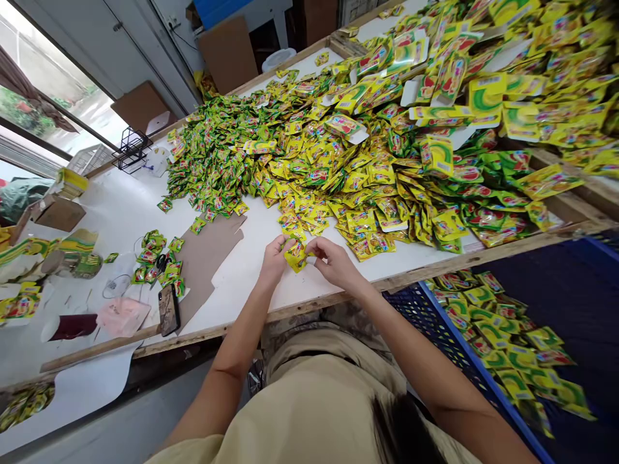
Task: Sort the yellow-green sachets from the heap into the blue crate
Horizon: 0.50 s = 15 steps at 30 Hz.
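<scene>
Between my two hands, over the table's front part, is a small yellow packet [295,256]. My left hand [275,258] pinches its left side, fingers closed. The fingers of my right hand [333,261] are curled closed at its right edge. Just beyond my hands spreads a large heap of yellow packets [309,174], with smaller green packets [213,148] on its left. Larger yellow boxes [438,154] with printed fruit lie on the right part of the heap. What my fingertips press on the packet's far side is hidden.
A grey cardboard sheet [203,258] lies left of my hands, beside a phone [169,309], black scissors [162,263] and a pink bag [123,317]. A dark red cup [72,327] lies farther left. A blue crate [464,348] holding yellow packages stands below the table's right edge.
</scene>
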Motion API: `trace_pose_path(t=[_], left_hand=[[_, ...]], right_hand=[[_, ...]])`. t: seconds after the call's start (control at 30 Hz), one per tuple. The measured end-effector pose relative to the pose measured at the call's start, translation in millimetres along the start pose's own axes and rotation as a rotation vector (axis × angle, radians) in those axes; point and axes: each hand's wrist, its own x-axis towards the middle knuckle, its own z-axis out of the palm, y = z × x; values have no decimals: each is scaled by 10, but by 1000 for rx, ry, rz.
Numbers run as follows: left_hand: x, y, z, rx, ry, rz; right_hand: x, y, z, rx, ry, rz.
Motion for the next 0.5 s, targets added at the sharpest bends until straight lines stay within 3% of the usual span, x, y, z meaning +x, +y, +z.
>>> trace_pose_path(t=[0.13,0.27,0.5], left_hand=[[-103,76,87,-64,-77,-87],[-171,116,97,128,-162,-47],[-173,27,85,267,-132,4]], right_hand=[[-8,-83,-50,-180,0,-22],[-64,-74,-44,-280,27,-28],[-86,31,25,-189,68,84]])
